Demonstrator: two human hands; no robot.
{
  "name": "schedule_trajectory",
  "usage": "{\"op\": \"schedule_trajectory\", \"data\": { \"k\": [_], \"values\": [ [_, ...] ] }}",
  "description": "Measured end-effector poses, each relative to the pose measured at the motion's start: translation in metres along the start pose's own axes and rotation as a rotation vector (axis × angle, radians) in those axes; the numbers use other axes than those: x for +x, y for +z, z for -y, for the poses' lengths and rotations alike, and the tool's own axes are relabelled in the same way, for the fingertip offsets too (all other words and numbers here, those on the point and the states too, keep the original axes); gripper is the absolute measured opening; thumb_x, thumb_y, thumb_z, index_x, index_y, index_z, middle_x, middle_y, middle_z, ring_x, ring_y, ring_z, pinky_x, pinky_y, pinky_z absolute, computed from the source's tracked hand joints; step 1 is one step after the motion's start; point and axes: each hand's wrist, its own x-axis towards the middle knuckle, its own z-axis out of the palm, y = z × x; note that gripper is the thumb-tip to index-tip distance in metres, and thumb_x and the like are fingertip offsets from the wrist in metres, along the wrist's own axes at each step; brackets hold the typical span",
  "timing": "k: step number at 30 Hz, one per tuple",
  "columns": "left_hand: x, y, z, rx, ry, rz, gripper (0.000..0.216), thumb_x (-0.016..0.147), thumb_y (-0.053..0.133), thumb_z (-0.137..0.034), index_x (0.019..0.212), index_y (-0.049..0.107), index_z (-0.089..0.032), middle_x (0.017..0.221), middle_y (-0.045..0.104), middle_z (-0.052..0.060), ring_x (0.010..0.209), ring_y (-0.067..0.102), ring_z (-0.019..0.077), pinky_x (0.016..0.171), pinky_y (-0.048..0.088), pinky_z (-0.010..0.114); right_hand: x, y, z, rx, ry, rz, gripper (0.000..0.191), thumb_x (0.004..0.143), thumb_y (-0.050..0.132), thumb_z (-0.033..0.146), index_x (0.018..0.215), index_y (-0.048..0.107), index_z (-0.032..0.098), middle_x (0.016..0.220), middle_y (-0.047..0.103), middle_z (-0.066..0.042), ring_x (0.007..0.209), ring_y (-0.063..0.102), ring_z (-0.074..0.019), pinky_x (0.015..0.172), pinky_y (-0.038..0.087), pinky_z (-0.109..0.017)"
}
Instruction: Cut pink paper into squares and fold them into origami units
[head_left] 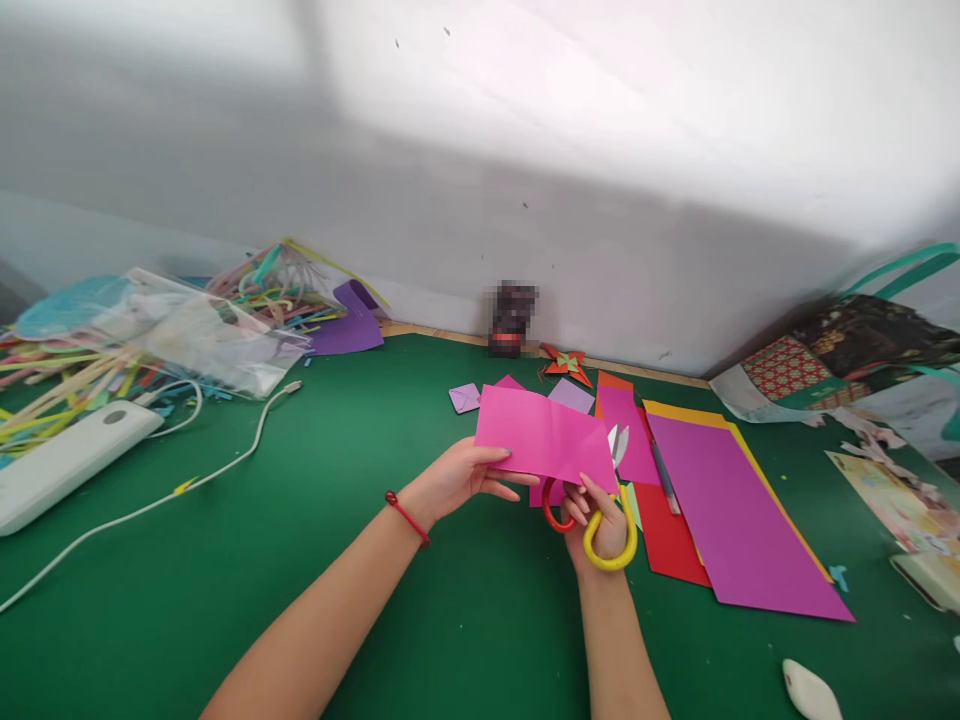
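A bright pink sheet of paper (pixel 544 432) is raised above the green table between my two hands. My left hand (pixel 469 478) pinches its lower left corner, thumb on top and the other fingers underneath. At the lower right corner, my right hand (pixel 600 515) has its thumb on the sheet. The same hand also carries scissors with one yellow handle (pixel 631 540) and one red handle; their blades point away, partly behind the paper. How my right fingers sit in the handles is partly hidden. Behind the sheet lie a small folded lilac paper (pixel 464 398) and a lilac square (pixel 571 395).
Purple sheets (pixel 742 510), red paper (pixel 671 555) and a pen (pixel 664 475) lie to the right. An orange folded star (pixel 567 364) sits by the wall. At left are paper strips, a plastic bag (pixel 202 330), a white power strip (pixel 82 460) and a cable (pixel 225 470).
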Motion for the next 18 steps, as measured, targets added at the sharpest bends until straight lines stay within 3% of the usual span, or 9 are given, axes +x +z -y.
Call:
{"op": "schedule_trajectory", "data": {
  "k": [6, 12, 18],
  "values": [
    [-0.013, -0.020, -0.024, 0.400, -0.085, 0.014, 0.033, 0.066, 0.067, -0.027, 0.095, 0.060, -0.013, 0.103, 0.064, 0.013, 0.091, 0.062, 0.0257, 0.055, 0.053, 0.026, -0.001, -0.001, -0.010, -0.144, -0.086, 0.040, 0.017, 0.053, 0.072, 0.017, 0.054, 0.055, 0.015, 0.043, 0.049, 0.005, 0.032, 0.036, -0.0031, 0.026, 0.027, -0.014],
    [-0.012, -0.033, -0.028, 0.480, -0.056, -0.151, 0.037, 0.068, 0.066, -0.036, 0.095, 0.063, -0.011, 0.090, 0.067, 0.012, 0.069, 0.062, 0.0170, 0.050, 0.050, 0.023, -0.005, -0.001, -0.008, -0.149, -0.083, 0.107, 0.020, 0.053, 0.070, 0.018, 0.045, 0.052, 0.015, 0.040, 0.045, 0.005, 0.030, 0.033, -0.0025, 0.025, 0.025, -0.014],
    [-0.012, -0.024, -0.023, 0.442, 0.000, -0.002, 0.029, 0.071, 0.063, -0.034, 0.087, 0.063, -0.011, 0.074, 0.067, 0.009, 0.054, 0.061, 0.0138, 0.043, 0.045, 0.020, -0.005, -0.005, 0.000, -0.133, -0.019, 0.207, 0.028, 0.061, 0.067, 0.021, 0.047, 0.042, 0.017, 0.044, 0.035, 0.008, 0.031, 0.021, -0.0002, 0.023, 0.021, -0.012]
  ]
}}
